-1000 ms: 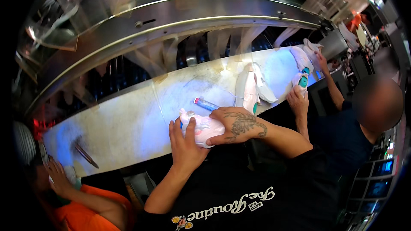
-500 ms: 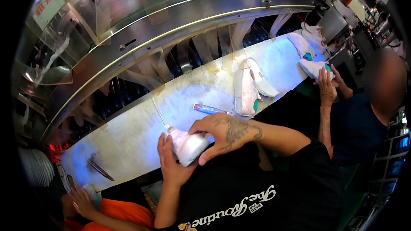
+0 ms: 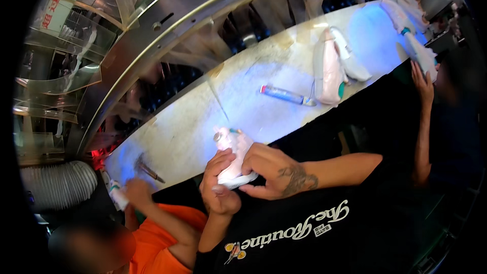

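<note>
Both my hands are closed around a white-and-pink shoe (image 3: 238,158) in front of me, at the near edge of the pale work table (image 3: 177,144). My left hand (image 3: 219,186) grips its left side, with the thumb low near the white sole edge. From the right, my right hand (image 3: 274,171) presses its fingers against the shoe's side and sole edge. Beyond it lies a blue tube-like tool (image 3: 287,95) with a red end. Farther right, another pinkish shoe upper (image 3: 329,68) with a teal part rests beside a loose white sole (image 3: 351,57).
A dark slim tool (image 3: 152,173) lies at the table's left end. A person in orange (image 3: 172,228) works at lower left; another person's hand (image 3: 423,83) touches a shoe (image 3: 421,53) at far right. A metal machine rail (image 3: 152,53) with clear strips borders the far side.
The view has shifted, so the table's items appear farther right. The shoe has turned more upright in my hands, and my right hand now lies closer against it.
</note>
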Available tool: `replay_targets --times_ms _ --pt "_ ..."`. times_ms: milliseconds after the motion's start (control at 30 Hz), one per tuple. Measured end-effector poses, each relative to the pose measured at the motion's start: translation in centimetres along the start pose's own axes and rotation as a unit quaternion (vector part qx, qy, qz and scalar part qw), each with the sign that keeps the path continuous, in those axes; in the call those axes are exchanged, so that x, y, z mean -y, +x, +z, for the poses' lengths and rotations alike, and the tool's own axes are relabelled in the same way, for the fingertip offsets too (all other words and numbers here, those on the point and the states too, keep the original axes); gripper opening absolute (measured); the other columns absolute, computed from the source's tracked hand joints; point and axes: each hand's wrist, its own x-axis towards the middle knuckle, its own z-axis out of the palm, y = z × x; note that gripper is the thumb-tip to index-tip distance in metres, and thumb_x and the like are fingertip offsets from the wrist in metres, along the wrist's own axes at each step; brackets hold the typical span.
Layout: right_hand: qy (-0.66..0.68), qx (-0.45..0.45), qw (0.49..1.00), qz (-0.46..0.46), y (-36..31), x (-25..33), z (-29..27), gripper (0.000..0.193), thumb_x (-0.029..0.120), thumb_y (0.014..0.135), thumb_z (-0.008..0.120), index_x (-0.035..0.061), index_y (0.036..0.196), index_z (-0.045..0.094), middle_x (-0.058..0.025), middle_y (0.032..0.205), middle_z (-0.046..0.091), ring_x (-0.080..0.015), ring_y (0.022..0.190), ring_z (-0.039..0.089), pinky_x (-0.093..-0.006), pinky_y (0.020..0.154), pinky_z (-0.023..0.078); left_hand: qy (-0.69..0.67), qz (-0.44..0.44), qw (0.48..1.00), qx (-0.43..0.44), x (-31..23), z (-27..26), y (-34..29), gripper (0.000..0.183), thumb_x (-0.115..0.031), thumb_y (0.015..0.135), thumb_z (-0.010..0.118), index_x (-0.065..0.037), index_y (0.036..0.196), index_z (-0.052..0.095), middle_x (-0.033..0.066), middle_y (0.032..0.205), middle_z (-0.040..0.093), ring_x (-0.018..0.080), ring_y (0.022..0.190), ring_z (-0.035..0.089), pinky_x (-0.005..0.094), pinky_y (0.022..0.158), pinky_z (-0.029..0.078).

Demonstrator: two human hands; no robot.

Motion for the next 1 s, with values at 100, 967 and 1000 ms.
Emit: replay_targets --times_ms 100,967,1000 --pt "0.02 0.023 1.0 -0.001 -0.1 0.0 -0.4 0.037 0.006 0.079 0.09 0.0026 0.102 0.061 -0.0135 0.102 0.061 -0.0326 0.088 0.062 -0.0396 0.073 0.053 -0.003 -0.001 1.0 0.011 -0.2 0.3 -0.6 0.066 -0.05 0.117 0.033 0.008 0.12 0.063 0.0289 0.119 0.074 0.0434 0.12 0.071 0.0593 0.117 0.047" --pt "0.017 -0.03 0.997 -0.064 -2.0 -4.1 2.3 0.04 0.011 0.074 0.091 0.0023 0.107 0.07 -0.013 0.103 0.067 -0.0353 0.094 0.066 -0.0439 0.081 0.055 0.108 -0.04 0.989 0.091 -1.0 -3.8 -0.5 0.069 -0.054 0.086 0.092 0.003 0.113 0.065 0.0267 0.121 0.075 0.0452 0.123 0.073 0.0555 0.108 0.058" --pt "0.03 -0.018 0.997 -0.064 -1.8 -4.3 2.1 0.038 0.011 0.074 0.09 0.0026 0.105 0.069 -0.0132 0.103 0.066 -0.0356 0.094 0.065 -0.0442 0.081 0.054 0.108 -0.023 0.988 0.106 -0.8 -4.0 -0.3 0.072 -0.055 0.082 0.094 0.003 0.113 0.065 0.0259 0.12 0.075 0.045 0.122 0.074 0.0557 0.108 0.058"
